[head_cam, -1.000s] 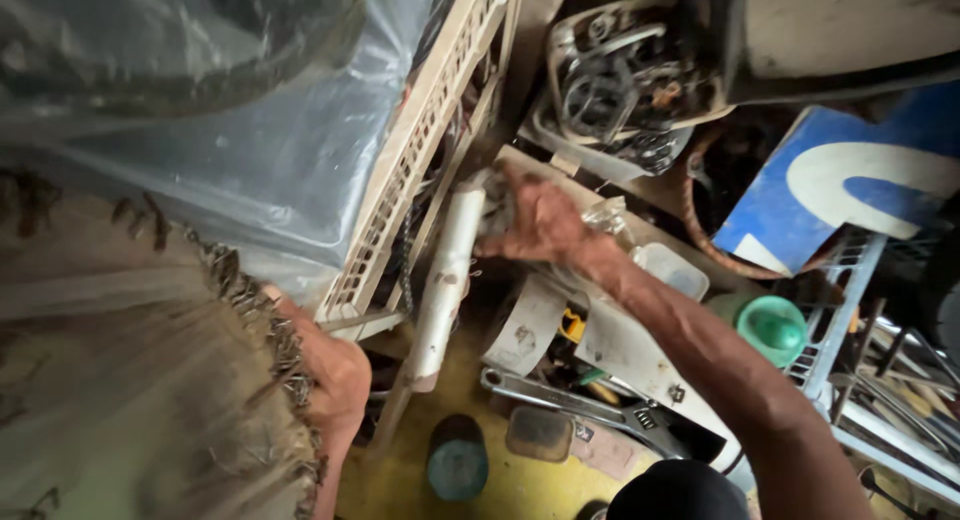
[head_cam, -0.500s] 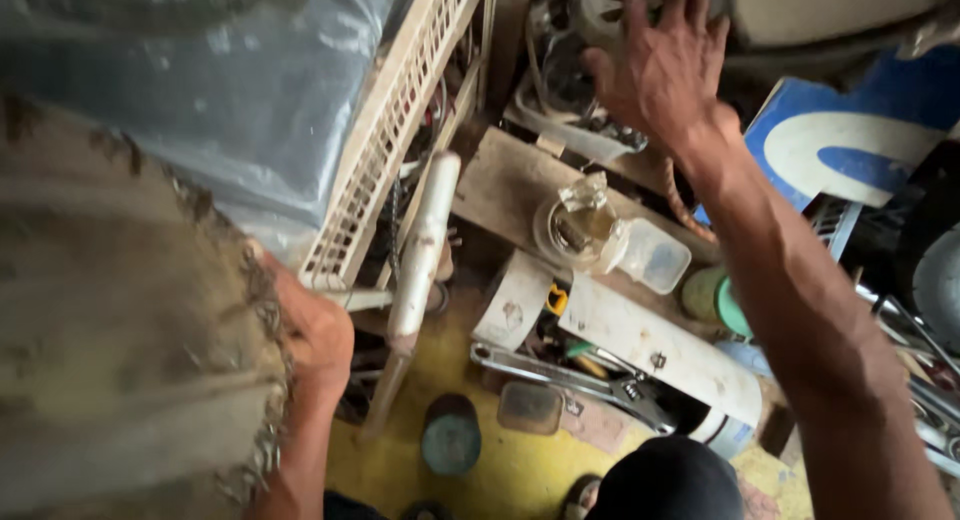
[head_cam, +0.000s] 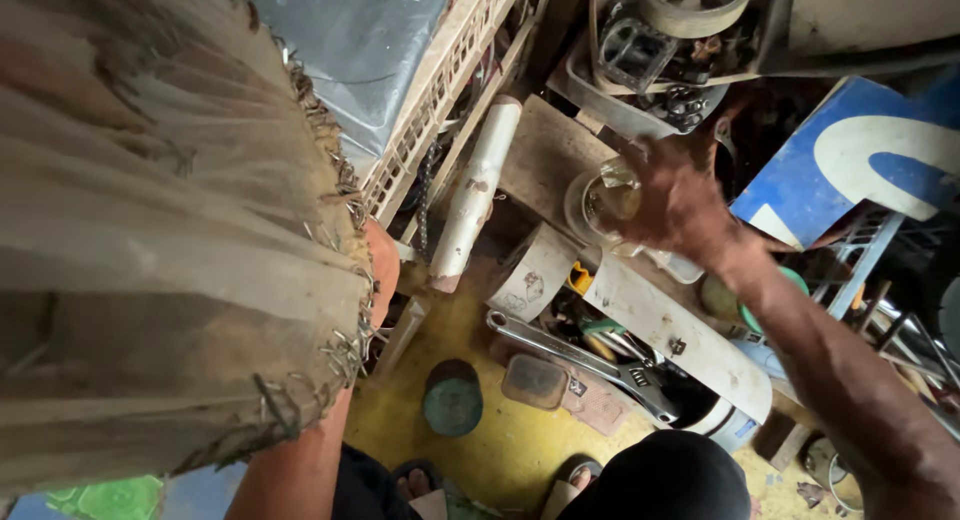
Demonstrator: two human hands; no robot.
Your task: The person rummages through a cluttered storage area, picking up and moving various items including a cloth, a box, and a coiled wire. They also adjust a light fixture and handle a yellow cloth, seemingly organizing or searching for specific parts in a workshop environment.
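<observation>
My right hand [head_cam: 682, 195] hovers with fingers spread just over a clear glass jar [head_cam: 607, 198] that stands on a dusty wooden board [head_cam: 545, 150]; nothing is in the hand. My left forearm [head_cam: 305, 460] runs up beside a frayed tan cloth [head_cam: 150, 230]. The left hand [head_cam: 384, 265] lies at the lower edge of a white plastic crate [head_cam: 440, 90], its fingers hidden. A dirty white tube [head_cam: 476, 195] leans against the crate between the two hands.
A large adjustable wrench [head_cam: 590, 355], a small flat tin [head_cam: 535, 380] and a round teal can [head_cam: 452, 398] lie on the yellow floor [head_cam: 500, 445]. A blue-and-white sign [head_cam: 860, 160] and metal parts [head_cam: 660, 40] crowd the right and top. My sandalled feet [head_cam: 420, 480] are at the bottom.
My right hand has dropped from the metal parts at the top to just above the glass jar. The view shifted left, so the frayed cloth fills more of it.
</observation>
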